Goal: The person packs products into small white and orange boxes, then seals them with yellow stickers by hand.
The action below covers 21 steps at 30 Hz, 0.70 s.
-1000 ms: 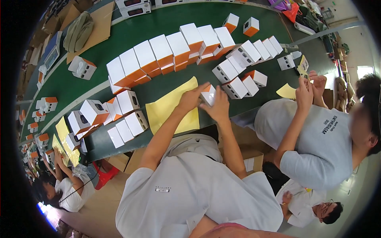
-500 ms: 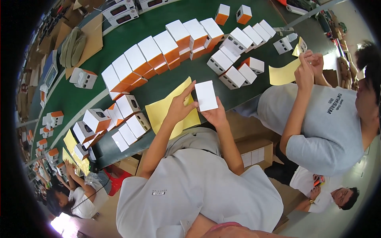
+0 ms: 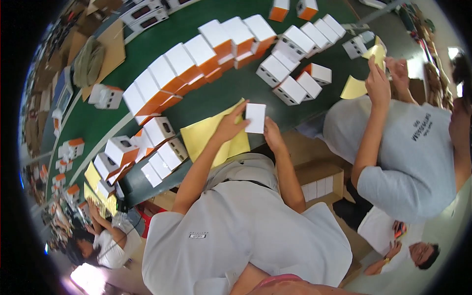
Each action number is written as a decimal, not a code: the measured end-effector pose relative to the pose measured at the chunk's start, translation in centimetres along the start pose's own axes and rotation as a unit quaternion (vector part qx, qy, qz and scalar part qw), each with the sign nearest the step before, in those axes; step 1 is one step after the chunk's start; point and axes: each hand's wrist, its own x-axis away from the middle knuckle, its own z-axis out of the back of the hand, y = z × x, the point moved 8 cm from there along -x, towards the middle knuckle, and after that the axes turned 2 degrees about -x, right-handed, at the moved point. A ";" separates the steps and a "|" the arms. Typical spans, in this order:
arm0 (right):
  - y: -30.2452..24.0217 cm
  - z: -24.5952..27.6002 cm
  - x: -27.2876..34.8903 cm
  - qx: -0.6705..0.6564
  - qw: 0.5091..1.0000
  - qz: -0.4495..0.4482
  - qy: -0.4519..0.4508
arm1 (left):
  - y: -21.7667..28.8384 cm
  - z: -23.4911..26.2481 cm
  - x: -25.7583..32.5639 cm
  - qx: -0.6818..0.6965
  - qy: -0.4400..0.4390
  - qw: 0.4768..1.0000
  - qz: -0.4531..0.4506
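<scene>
Centre of the frame: a small white box [image 3: 255, 118] pinched between both hands, face up, above the near edge of the green table [image 3: 196, 101]; left hand [image 3: 230, 127] closed on its left edge, fingers curled over the top corner; right hand [image 3: 272, 133] closed on its lower right corner, thumb against the side; directly left of the box, a yellow sheet [image 3: 209, 135] lying flat under the left wrist.

Compared with half a second ago: same two-handed hold, box sitting a touch lower and more upright in the frame, left hand now closed onto it rather than spread over the sheet; compared with a second ago: box turned from a small tilted shape at the fingertips to a flat white face toward the camera.

Upper centre: a curved row of white-and-orange boxes [image 3: 196, 59]; right of it, a cluster of smaller white boxes [image 3: 295, 78]; left centre, more boxes [image 3: 147, 147] crowded by the table edge.

Right of the frame: a co-worker in a grey shirt [image 3: 408, 152], hand raised with a yellow slip [image 3: 377, 51]; below centre right, an open cardboard carton [image 3: 319, 179].
</scene>
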 end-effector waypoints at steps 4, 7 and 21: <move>-3.5 -0.8 0.1 0.208 0.967 0.136 0.060 | -4.7 -3.5 -1.0 -0.073 0.004 0.994 0.085; -7.6 -2.7 0.8 0.372 0.892 0.220 0.134 | -3.6 -4.9 -0.8 0.250 -0.067 0.965 0.029; -14.0 -19.5 1.3 0.703 0.671 0.235 0.003 | -0.8 -2.1 12.1 -0.068 0.003 0.974 0.218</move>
